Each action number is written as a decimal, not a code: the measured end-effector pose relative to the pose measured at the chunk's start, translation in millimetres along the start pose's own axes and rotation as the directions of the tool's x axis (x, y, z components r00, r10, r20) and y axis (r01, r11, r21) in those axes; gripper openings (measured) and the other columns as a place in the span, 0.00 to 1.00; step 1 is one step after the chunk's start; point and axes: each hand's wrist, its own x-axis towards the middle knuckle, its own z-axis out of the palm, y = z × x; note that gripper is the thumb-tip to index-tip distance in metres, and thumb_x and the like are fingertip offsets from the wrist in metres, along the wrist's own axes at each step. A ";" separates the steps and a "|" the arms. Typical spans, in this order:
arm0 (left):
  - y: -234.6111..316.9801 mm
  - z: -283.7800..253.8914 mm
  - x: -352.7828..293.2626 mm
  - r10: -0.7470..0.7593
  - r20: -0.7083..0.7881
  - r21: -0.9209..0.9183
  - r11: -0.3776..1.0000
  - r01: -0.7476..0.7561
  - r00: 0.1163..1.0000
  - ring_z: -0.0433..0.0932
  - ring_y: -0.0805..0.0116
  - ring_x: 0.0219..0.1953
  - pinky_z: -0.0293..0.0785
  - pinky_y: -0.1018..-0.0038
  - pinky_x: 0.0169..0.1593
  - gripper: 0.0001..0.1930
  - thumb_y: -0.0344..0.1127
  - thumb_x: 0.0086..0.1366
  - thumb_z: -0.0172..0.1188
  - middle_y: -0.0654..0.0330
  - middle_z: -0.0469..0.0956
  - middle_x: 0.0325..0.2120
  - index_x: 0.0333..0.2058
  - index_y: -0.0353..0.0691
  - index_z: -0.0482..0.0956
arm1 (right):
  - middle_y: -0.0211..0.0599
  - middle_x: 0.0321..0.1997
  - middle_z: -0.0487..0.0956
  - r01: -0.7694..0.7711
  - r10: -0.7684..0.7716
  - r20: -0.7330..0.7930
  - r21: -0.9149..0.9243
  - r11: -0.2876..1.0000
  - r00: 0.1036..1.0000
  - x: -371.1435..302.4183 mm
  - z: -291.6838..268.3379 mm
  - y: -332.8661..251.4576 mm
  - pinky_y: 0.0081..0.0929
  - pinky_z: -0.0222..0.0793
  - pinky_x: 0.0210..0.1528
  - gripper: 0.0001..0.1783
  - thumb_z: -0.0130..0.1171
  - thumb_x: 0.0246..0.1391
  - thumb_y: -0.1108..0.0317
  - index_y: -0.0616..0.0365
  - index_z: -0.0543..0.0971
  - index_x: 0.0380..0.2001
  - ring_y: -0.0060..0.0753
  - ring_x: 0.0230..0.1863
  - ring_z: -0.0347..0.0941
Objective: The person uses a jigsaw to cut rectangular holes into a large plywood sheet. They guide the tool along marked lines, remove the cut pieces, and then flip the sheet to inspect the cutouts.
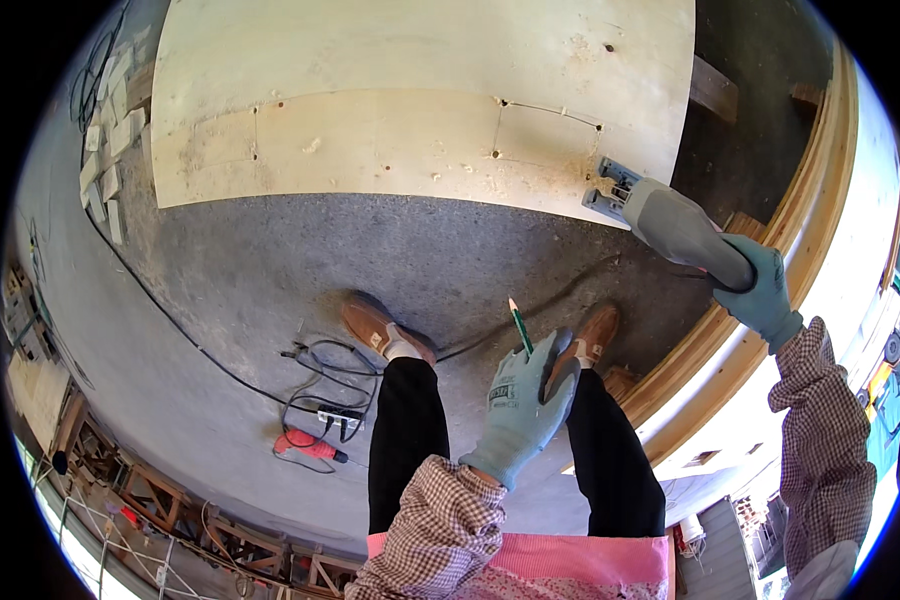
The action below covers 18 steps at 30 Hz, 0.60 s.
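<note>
My right hand (pixel 758 283), in a light blue-green glove, is closed around the rear handle of a grey jigsaw (pixel 675 225). The saw's base rests at the near right edge of a pale plywood sheet (pixel 360 140), with sawdust around it. Pencil lines, a cut line and several small holes mark the board, including a rectangle left of the saw. My left hand (pixel 525 410), gloved too, hangs above the floor between my legs. A green pencil (pixel 519 326) with a bare wood tip sticks out of its fingers, pointing away from me toward the plywood.
On the floor at left lie a red power tool (pixel 303 442), a white power strip (pixel 341 418) and tangled black cable (pixel 320 360). Pale offcut blocks (pixel 112 185) are heaped at the far left. Long timber boards (pixel 710 355) run along the right. My shoes (pixel 385 325) stand near the sheet.
</note>
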 end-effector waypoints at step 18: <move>-0.8 -15.8 11.8 -0.029 0.005 -0.001 1.000 0.029 1.000 0.69 0.54 0.45 0.62 0.67 0.49 0.19 0.38 0.57 0.52 0.51 0.71 0.43 0.47 0.37 0.68 | 0.39 0.31 0.76 0.074 0.005 0.269 -0.283 0.956 0.963 48.7 21.7 -24.9 0.31 0.67 0.39 0.20 0.60 0.32 0.62 0.53 0.73 0.34 0.41 0.34 0.72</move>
